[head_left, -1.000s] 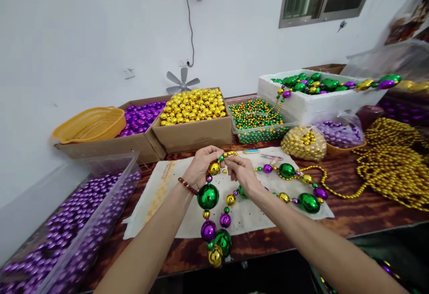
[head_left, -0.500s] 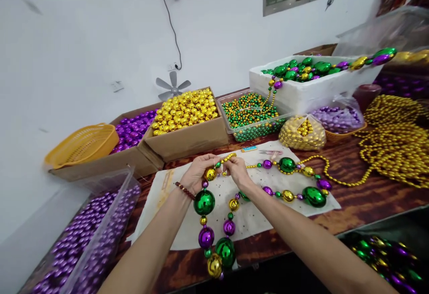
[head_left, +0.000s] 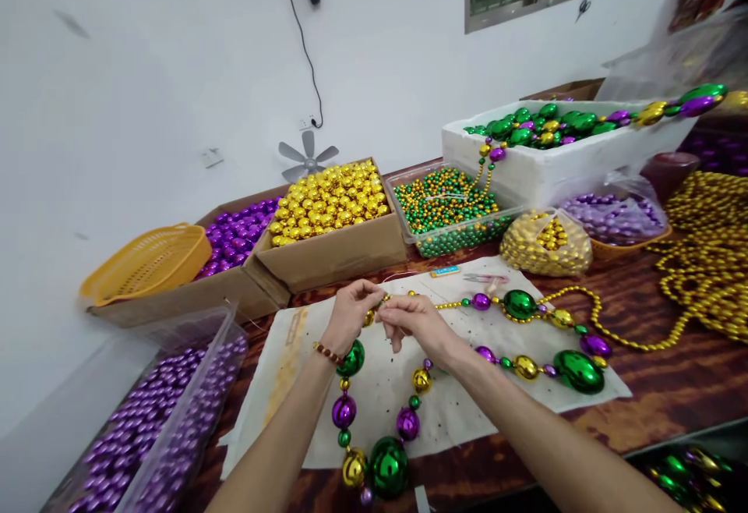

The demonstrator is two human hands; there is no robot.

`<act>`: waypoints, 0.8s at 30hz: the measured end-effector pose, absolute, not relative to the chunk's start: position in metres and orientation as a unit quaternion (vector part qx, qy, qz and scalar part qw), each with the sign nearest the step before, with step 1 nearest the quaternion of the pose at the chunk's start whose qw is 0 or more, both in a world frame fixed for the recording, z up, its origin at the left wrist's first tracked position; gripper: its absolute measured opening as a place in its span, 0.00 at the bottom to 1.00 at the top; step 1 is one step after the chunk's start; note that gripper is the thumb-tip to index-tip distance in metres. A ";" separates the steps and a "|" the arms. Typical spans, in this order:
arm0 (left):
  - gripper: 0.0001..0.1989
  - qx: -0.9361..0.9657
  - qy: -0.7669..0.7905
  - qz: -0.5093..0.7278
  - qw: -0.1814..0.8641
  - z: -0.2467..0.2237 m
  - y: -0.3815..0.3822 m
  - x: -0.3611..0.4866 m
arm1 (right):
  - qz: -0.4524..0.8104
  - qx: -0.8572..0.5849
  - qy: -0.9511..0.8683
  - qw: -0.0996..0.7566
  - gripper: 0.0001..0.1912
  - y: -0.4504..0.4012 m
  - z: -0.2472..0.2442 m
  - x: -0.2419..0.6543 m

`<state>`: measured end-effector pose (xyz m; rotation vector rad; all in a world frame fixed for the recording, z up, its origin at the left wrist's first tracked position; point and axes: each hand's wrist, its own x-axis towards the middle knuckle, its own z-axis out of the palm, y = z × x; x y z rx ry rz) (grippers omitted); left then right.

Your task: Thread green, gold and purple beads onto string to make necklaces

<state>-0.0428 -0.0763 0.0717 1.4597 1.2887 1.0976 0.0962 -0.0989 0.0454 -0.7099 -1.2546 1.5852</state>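
A string of green, gold and purple beads [head_left: 389, 466] loops over the white cloth [head_left: 304, 388] and hangs at the table's front edge. At the loop's upper left end, my left hand [head_left: 352, 314] pinches the strand near a gold bead. My right hand [head_left: 418, 322] meets it there, thumb and fingers pressed together on the strand, and small gold beads run out to the right behind it. The exact spot between the fingertips is too small to make out. A red-brown bead bracelet circles my left wrist.
Boxes of gold balls [head_left: 330, 201] and purple balls [head_left: 239, 236], a tub of small beads [head_left: 449, 205] and a white foam box [head_left: 526, 174] line the back. Pink-handled snips [head_left: 485, 277] lie on the cloth. Purple beads [head_left: 157, 412] fill a clear bin at left.
My right hand has turned and closed in over the fingertips of my left hand, hiding more of the strand. The view has shifted slightly left.
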 end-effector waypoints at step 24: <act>0.11 0.474 0.484 0.489 0.550 0.005 -0.083 -0.060 | 0.586 -0.426 -0.470 0.504 0.15 -0.047 -0.008 0.066</act>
